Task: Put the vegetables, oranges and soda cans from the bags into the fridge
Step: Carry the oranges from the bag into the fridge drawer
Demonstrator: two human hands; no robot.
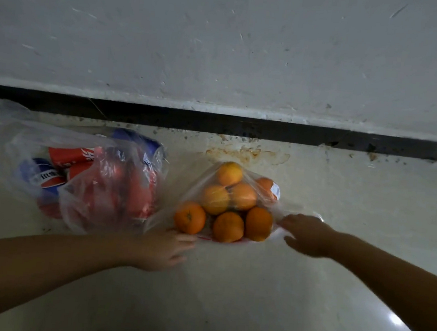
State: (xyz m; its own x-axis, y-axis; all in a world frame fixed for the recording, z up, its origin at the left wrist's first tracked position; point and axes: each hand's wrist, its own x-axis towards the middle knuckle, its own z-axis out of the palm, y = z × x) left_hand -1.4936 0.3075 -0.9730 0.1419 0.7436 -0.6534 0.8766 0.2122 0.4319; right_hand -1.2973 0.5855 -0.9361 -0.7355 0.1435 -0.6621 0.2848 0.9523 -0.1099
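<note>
Both hands reach for the clear bag of oranges (239, 191): the left hand (162, 250) lies at its near-left edge with fingers loosely curled against the plastic, and the right hand (305, 233) touches its right side, fingers spread and partly open; whether either has pinched the film I cannot tell. On the pale floor (252, 302), by the wall with its dark skirting (216, 123), the bag of soda cans (96, 177) lies just left. No fridge or vegetables show (out of frame, perhaps). Judging by this, the oranges come first: gather the bag's mouth so none of the oranges (229, 226) roll out, then lift.
</note>
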